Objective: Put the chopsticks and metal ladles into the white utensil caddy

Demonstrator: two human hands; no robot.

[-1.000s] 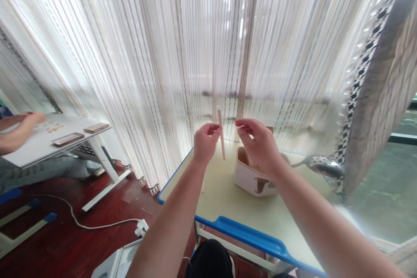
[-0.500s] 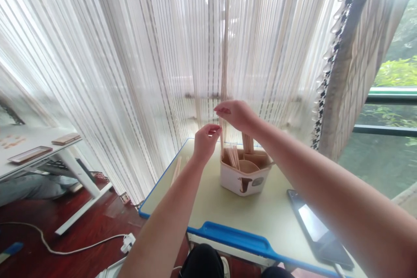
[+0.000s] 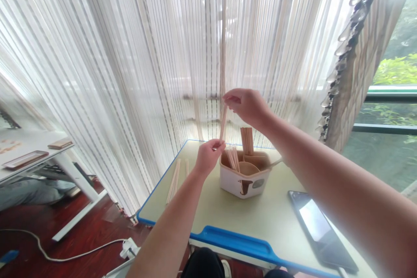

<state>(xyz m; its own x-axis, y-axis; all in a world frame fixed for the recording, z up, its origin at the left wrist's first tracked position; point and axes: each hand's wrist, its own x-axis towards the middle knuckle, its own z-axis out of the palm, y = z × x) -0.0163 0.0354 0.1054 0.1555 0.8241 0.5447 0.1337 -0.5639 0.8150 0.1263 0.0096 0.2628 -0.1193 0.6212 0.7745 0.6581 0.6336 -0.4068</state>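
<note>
My left hand (image 3: 207, 157) pinches the lower end of a thin wooden chopstick (image 3: 223, 123) that stands nearly upright. My right hand (image 3: 248, 106) pinches its upper end, higher and slightly to the right. Both hands hover just left of a white divided holder (image 3: 243, 180) on the table. The holder carries more wooden sticks (image 3: 246, 140) and a wooden spoon (image 3: 248, 167).
Loose chopsticks (image 3: 173, 180) lie on the pale table with a blue rim (image 3: 231, 241) at the left. A dark phone (image 3: 321, 230) lies at the right. Striped curtains (image 3: 163, 52) hang right behind. Another desk (image 3: 29, 156) stands far left, a cable (image 3: 74, 254) on the floor.
The view swung right and steadied. My right hand rose and took the chopstick's top end while my left slid down to its bottom end. The phone came into view.
</note>
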